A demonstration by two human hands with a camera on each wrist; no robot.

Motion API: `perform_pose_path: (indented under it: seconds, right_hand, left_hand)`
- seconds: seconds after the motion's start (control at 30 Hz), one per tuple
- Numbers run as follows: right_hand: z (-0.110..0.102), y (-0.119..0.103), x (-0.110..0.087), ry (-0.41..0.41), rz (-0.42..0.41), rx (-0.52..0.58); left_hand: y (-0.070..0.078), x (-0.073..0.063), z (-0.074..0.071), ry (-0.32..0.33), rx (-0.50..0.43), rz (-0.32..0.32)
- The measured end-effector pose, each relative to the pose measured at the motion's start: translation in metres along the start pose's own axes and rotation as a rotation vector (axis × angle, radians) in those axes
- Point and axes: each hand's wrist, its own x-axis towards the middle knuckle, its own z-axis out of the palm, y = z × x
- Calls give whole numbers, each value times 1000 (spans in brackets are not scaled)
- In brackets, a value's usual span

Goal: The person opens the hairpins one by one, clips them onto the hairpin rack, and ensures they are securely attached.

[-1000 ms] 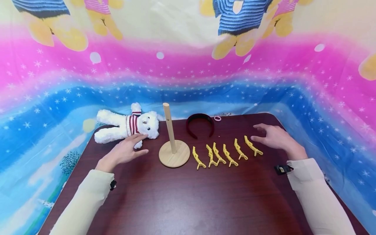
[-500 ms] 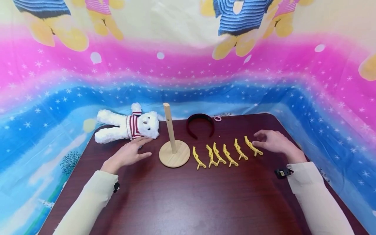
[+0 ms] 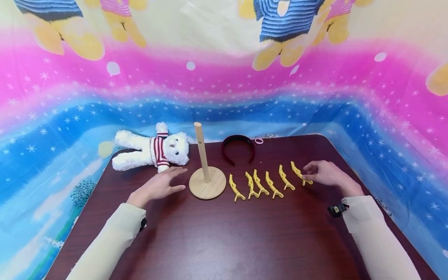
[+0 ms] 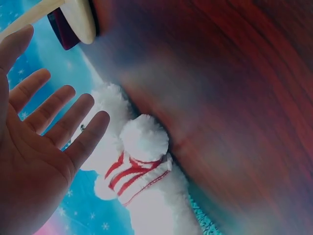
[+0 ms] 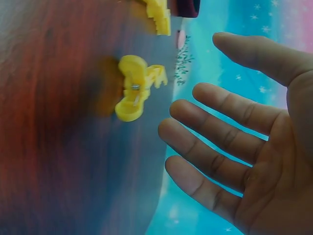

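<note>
My left hand hovers between the white plush bear and the round-based wooden stand, touching neither as far as I can see. In the left wrist view its fingers are spread with nothing in them, and the bear in a red-striped sweater lies beyond. My right hand is beside the rightmost yellow hair clip, partly over its handle end in the head view. The right wrist view shows loosely extended fingers apart from that clip.
Several more yellow hair clips lie in a row right of the stand. Behind them are a dark red headband and a pink hair tie near the back edge of the brown table. Printed cloth surrounds the table.
My left hand has drawn away from the bear, moving right and nearer to me towards the stand. My right hand has shifted slightly towards me, lower beside the rightmost clip.
</note>
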Motion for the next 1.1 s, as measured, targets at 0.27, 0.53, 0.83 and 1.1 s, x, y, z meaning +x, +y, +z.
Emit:
perform_pose_path:
  seconds: [0.27, 0.53, 0.83, 1.1]
  right_hand:
    - [12, 15, 6, -35, 44, 19]
    - [17, 17, 8, -62, 70, 13]
    - [20, 17, 8, -99, 113, 3]
    - [24, 17, 8, -124, 173, -19]
  left_hand:
    - [-1, 3, 8, -19, -16, 19]
    - [3, 6, 15, -38, -35, 36]
    - [9, 10, 25, -59, -24, 66]
    - [12, 13, 31, -81, -15, 76]
